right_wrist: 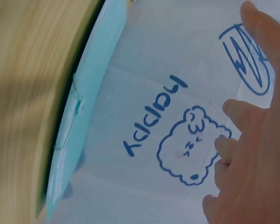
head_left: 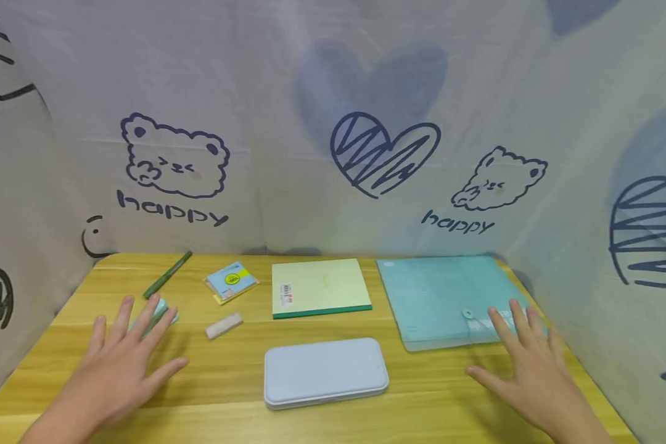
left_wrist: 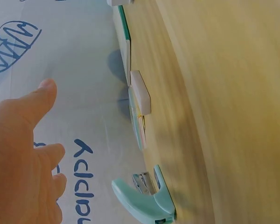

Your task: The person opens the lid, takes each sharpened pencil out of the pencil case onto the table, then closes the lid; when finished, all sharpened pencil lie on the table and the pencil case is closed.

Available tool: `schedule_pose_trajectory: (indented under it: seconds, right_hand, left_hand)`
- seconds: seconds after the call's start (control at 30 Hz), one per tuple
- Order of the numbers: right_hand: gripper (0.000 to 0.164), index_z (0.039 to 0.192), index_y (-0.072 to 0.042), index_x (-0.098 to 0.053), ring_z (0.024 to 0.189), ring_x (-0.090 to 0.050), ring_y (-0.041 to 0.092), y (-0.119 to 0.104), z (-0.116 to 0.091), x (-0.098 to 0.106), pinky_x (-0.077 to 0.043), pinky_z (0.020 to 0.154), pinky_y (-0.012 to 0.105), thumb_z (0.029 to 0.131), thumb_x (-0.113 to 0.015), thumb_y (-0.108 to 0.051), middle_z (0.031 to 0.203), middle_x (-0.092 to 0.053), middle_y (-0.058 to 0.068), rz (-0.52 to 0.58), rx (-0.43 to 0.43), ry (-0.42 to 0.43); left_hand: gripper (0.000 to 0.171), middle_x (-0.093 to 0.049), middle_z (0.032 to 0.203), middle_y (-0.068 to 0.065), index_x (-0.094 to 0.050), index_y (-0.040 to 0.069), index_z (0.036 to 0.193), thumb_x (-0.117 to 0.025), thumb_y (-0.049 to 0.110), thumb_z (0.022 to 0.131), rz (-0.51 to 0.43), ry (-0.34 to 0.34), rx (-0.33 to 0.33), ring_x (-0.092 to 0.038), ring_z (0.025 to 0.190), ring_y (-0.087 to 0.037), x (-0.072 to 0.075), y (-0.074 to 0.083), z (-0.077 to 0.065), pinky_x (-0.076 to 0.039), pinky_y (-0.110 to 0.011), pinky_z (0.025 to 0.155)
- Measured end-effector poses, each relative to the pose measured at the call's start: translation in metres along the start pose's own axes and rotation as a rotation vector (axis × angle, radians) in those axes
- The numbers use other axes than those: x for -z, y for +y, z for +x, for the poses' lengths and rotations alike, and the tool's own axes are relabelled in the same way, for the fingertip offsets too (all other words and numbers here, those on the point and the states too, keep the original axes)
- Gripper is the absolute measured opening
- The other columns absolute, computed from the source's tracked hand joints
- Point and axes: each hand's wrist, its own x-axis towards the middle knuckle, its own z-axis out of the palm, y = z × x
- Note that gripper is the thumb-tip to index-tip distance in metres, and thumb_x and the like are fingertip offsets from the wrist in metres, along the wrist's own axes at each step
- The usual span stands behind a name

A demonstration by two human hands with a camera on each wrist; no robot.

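Observation:
My left hand (head_left: 123, 364) is held above the table at the left with its fingers spread, holding nothing. Beneath its fingertips lies a mint-green stapler (left_wrist: 151, 198), mostly hidden by the hand in the head view. On the right, my right hand (head_left: 533, 370) hovers with spread fingers over the front corner of a teal document folder (head_left: 444, 296), which has a button-and-string closure. Between the hands sits a closed pale blue pencil case (head_left: 326, 373). Behind the case is a light green notebook (head_left: 319, 283). A whitish eraser (head_left: 224, 326) lies left of the notebook.
A dark green pen (head_left: 168, 275) lies at the back left of the wooden table (head_left: 216, 394). To its right is a small packet of blue and yellow sticky notes (head_left: 230, 281). Pale cloth (head_left: 277, 172) printed with bears and hearts hangs behind and beside the table.

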Motion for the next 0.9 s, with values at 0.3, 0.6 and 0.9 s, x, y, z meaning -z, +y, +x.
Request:
schedule_pose_trajectory:
  seconds: [0.3,0.6,0.9]
  right_hand:
    - [0.105,0.162,-0.011,-0.019,0.15,0.018,0.041,-0.006,0.002,-0.004,0.023,0.111,0.062,0.086,-0.067,-0.066,0.166,0.004,0.025,-0.03,0.024,0.035]
    - [0.102,0.162,-0.017,-0.018,0.15,0.013,0.047,-0.008,0.001,-0.01,0.022,0.11,0.065,0.087,-0.067,-0.065,0.166,0.006,0.022,-0.041,0.043,0.048]
    - [0.099,0.162,-0.018,-0.023,0.153,0.002,0.042,-0.022,0.001,-0.028,0.013,0.118,0.06,0.086,-0.065,-0.067,0.168,-0.004,0.017,0.042,0.092,-0.016]
  left_hand:
    - [0.085,-0.007,0.166,-0.023,-0.024,0.013,0.161,-0.047,0.065,0.098,0.006,0.026,-0.017,0.022,0.148,-0.044,-0.008,0.0,0.0,0.031,-0.058,0.107]
    - [0.085,-0.007,0.166,-0.023,-0.024,0.017,0.161,-0.048,0.067,0.097,0.024,0.043,-0.028,0.02,0.148,-0.046,-0.014,0.001,0.0,0.031,-0.058,0.107]
    - [0.097,-0.013,0.167,-0.019,-0.02,0.01,0.161,-0.052,0.07,0.092,0.042,0.064,-0.112,0.008,0.152,-0.042,-0.027,0.02,0.005,0.024,-0.056,0.114]
